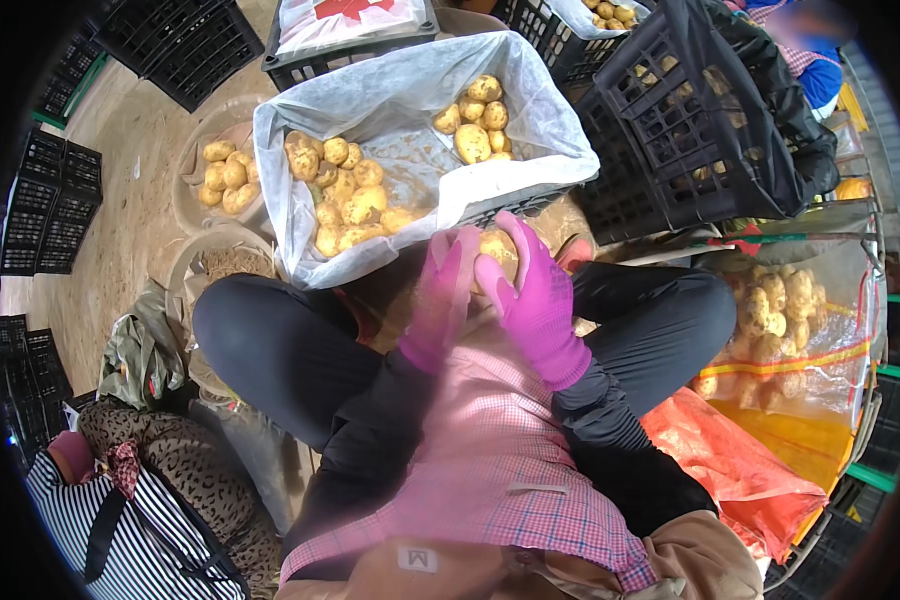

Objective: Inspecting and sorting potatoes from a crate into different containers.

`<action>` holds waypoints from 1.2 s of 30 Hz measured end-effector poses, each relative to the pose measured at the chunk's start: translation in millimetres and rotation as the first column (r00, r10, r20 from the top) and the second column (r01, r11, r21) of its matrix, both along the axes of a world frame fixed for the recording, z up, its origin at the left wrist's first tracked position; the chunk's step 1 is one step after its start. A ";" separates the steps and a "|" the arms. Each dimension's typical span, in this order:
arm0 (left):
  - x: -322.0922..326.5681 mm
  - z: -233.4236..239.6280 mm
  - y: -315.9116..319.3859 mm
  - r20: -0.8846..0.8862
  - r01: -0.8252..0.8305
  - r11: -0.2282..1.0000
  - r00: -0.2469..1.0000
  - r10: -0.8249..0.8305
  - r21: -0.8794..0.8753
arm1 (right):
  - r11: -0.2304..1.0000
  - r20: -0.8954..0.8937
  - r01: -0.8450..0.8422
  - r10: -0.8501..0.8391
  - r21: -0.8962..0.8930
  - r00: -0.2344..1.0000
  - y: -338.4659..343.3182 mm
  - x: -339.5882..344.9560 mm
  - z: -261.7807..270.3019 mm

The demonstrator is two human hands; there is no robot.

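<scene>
Both my hands wear pink-purple knit gloves and meet in front of my lap. My right hand [532, 292] curls its fingers and thumb around a potato [499, 249]. My left hand [444, 289], somewhat blurred, cups the same potato from the other side. Just beyond my hands stands a black plastic crate with a white liner [375, 79]. Inside it, a larger group of potatoes [363, 204] lies at the left and a smaller group of potatoes [472, 142] at the far right corner.
A tub of potatoes [184, 180] and a tub with dry debris [176, 266] stand left. A tilted black crate [675, 142] rises at right, above a clear sack of potatoes [780, 315] and orange sheeting [727, 457]. A person in striped clothing [112, 540] is close on the left.
</scene>
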State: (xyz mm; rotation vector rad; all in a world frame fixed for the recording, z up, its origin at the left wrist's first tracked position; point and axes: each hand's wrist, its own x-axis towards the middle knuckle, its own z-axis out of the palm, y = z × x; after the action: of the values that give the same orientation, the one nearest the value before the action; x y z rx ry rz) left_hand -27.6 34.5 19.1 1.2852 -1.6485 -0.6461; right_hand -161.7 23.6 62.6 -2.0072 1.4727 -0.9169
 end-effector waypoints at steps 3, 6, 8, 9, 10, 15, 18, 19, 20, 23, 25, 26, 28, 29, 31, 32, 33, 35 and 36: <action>2.6 1.8 0.7 0.128 -0.019 0.995 0.991 0.032 -0.100 | 0.991 0.200 -0.084 0.062 0.108 0.978 -11.6 -10.7 -5.6; 3.5 -1.8 -0.9 0.056 -0.027 1.000 0.998 0.026 0.010 | 0.950 0.439 -0.196 0.072 0.244 0.896 -25.7 -24.6 -12.4; 4.7 -0.8 -2.5 -0.076 0.051 0.989 0.996 -0.041 0.140 | 0.935 0.475 -0.168 0.000 0.313 0.880 -29.7 -25.9 -12.1; 4.3 -5.8 -1.3 -0.075 0.048 0.989 0.996 -0.038 0.139 | 0.934 0.475 -0.171 0.002 0.312 0.880 -30.4 -24.8 -13.0; 3.0 -13.9 1.1 -0.067 -0.015 0.988 0.997 0.025 0.154 | 0.956 0.511 -0.167 0.021 0.241 0.859 -30.9 -23.9 -14.4; -1.3 3.8 5.3 -0.173 -0.048 0.986 0.982 0.076 0.160 | 0.897 0.275 -0.401 0.345 0.184 0.898 -28.5 -33.8 3.7; 4.1 -17.7 -2.7 -0.377 0.162 0.939 0.925 -0.039 0.302 | 0.877 0.433 -0.418 0.290 0.237 0.854 -24.0 -22.6 -1.7; 5.5 -23.3 -5.3 -0.446 0.237 0.911 0.893 -0.067 0.337 | 0.877 0.433 -0.418 0.290 0.236 0.853 -24.5 -23.9 -4.8; 6.3 -28.4 -5.6 -0.513 0.312 0.878 0.854 -0.090 0.364 | 0.916 0.379 -0.360 0.274 0.179 0.884 -24.7 -24.8 -7.2; -9.9 29.4 -1.9 -0.913 0.438 0.811 0.303 0.272 0.387 | 0.949 0.352 -0.270 0.200 0.162 0.914 -23.6 -24.7 -12.2; 6.4 14.2 -4.0 -0.878 0.528 0.706 0.351 0.325 0.472 | 0.947 0.376 -0.254 0.165 0.199 0.912 -24.6 -22.6 -13.0; 11.9 7.3 -4.7 -0.838 0.605 0.580 0.404 0.367 0.546 | 0.935 0.458 -0.254 0.118 0.247 0.881 -27.9 -23.9 -15.3; 3.9 15.6 -4.0 -0.712 0.401 0.710 0.673 0.200 0.579 | 0.920 0.532 -0.254 0.061 0.297 0.844 -29.5 -24.3 -9.8; -0.2 18.6 -4.0 -0.470 0.200 0.836 0.879 0.077 0.511 | 0.906 0.499 -0.285 0.099 0.312 0.861 -28.5 -25.5 -3.6; -5.6 -4.1 -6.6 -0.386 0.085 0.937 0.921 0.056 0.340 | 0.890 0.467 -0.321 0.144 0.325 0.872 -29.1 -26.2 0.2; -6.4 -16.4 -7.4 -0.296 -0.013 0.990 0.954 0.055 0.142 | 0.883 0.475 -0.346 0.167 0.318 0.864 -30.9 -28.2 -2.5; -4.5 -11.0 -9.7 -0.296 -0.013 0.990 0.954 0.056 0.143 | 0.876 0.484 -0.368 0.186 0.313 0.855 -32.2 -29.3 -2.5; 2.0 0.9 -11.8 0.117 -0.127 0.971 0.981 0.152 -0.201 | 0.827 0.566 -0.356 0.056 0.435 0.823 -30.4 -32.1 3.7; 2.7 13.6 -10.1 0.116 -0.127 0.971 0.982 0.152 -0.201 | 0.761 0.621 -0.353 -0.084 0.545 0.779 -29.8 -32.4 6.9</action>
State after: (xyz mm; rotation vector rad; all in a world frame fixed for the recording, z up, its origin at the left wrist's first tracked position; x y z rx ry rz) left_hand -24.8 24.4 32.7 1.3099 -1.6637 -0.3141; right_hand -194.0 -6.3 69.5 -1.1262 1.0258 -0.7521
